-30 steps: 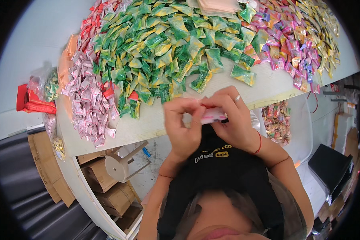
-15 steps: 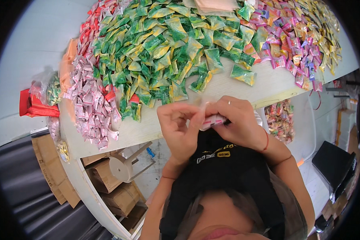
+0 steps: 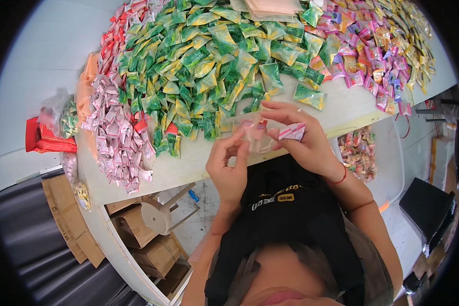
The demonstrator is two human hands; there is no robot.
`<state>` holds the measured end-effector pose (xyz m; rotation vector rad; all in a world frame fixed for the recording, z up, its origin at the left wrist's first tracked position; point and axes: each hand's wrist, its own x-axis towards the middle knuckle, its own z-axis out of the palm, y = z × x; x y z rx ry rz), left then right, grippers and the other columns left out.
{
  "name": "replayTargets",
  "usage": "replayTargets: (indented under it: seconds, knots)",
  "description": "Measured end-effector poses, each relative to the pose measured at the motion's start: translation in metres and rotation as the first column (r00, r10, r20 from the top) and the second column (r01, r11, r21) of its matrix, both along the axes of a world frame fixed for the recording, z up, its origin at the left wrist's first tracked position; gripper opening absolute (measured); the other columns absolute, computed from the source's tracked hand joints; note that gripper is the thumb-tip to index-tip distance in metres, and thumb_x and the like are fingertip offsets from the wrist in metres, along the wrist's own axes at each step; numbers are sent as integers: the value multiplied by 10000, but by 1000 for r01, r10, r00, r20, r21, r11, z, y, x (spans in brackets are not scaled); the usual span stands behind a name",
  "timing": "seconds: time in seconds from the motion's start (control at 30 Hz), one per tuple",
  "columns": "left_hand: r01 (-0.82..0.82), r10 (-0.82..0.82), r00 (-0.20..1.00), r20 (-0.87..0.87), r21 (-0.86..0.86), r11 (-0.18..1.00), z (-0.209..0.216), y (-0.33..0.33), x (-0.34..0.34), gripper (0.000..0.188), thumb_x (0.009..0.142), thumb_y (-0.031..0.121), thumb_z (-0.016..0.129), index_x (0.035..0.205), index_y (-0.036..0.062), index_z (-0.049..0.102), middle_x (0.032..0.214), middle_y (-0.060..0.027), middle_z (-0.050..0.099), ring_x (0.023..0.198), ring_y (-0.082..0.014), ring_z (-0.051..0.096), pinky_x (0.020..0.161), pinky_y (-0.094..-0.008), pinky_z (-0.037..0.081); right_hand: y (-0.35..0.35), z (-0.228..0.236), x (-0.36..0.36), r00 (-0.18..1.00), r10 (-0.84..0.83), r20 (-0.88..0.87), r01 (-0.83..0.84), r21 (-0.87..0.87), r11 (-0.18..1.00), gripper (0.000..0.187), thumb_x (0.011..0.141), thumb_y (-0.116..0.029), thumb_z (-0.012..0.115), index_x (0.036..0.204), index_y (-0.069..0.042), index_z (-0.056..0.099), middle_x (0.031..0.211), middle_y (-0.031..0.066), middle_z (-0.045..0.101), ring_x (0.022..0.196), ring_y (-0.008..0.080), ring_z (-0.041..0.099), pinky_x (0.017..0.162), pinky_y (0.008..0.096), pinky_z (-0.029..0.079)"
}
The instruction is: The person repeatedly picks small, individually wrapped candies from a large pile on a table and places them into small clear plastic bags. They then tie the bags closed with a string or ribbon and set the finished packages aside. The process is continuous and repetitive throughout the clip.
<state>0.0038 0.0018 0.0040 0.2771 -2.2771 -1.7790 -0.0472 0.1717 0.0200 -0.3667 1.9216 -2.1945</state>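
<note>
Between my hands, just above the table's front edge, is a small clear plastic bag (image 3: 259, 144). Red and pinkish bits show in or through its film; which, I cannot tell. My left hand (image 3: 228, 166) pinches the bag's left side between thumb and fingers. On the other side, my right hand (image 3: 308, 140) has its thumb and fingertips at the bag's right edge. A pink-and-white packet (image 3: 292, 131) is tucked in the fingers of that hand. Just beyond lies a large heap of green-and-yellow packets (image 3: 188, 66), with one lone green packet (image 3: 309, 96) at its right.
Pink-and-white packets (image 3: 109, 132) are heaped at the left, purple-pink ones (image 3: 380, 66) and gold ones (image 3: 418, 46) at the right. Pale pink bags (image 3: 270, 7) lie stacked at the back. Below right is a bin of mixed packets (image 3: 357, 153); a stool (image 3: 155, 217) stands below left.
My hands have moved slightly apart, and the clear bag now spreads between them. The pink-and-white packet has shifted up and right with my right hand.
</note>
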Motion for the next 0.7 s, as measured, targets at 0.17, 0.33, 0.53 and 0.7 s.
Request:
replayTargets:
  seconds: [0.17, 0.33, 0.53, 0.7]
  knots:
    - [-29, 27, 999, -24, -48, 998, 0, -7, 2, 74, 864, 51, 598, 895, -4, 561, 801, -31, 578, 692, -67, 530, 642, -192, 415, 1, 5, 9, 996, -72, -60, 85, 257, 963, 230, 785, -37, 617, 995, 9, 535, 952, 140, 555, 812, 192, 583, 685, 288, 464]
    - [-26, 34, 996, -82, 90, 996, 2, -3, 4, 95, 890, 77, 571, 920, 2, 520, 793, -10, 545, 700, -58, 482, 655, -186, 388, -7, 8, 12, 994, 14, -112, 7, 179, 984, 209, 788, -101, 616, 962, -19, 536, 848, 123, 547, 707, 234, 585, 621, 319, 463]
    - [77, -90, 985, -150, -88, 993, 17, 19, 5, 35, 843, 29, 600, 866, 7, 586, 750, -18, 539, 614, -70, 457, 580, -206, 386, -16, -15, 15, 929, 178, -324, -4, 473, 881, 181, 745, -80, 608, 910, -13, 580, 790, 118, 591, 593, 300, 594, 526, 339, 462]
    - [117, -119, 985, -124, -24, 993, 15, 16, 10, 29, 851, 6, 566, 878, -3, 571, 786, -34, 530, 668, -88, 477, 618, -210, 390, -7, -2, 0, 844, 394, 364, -236, -408, 882, 96, 753, -79, 591, 799, 5, 577, 667, 137, 572, 541, 253, 557, 467, 355, 433]
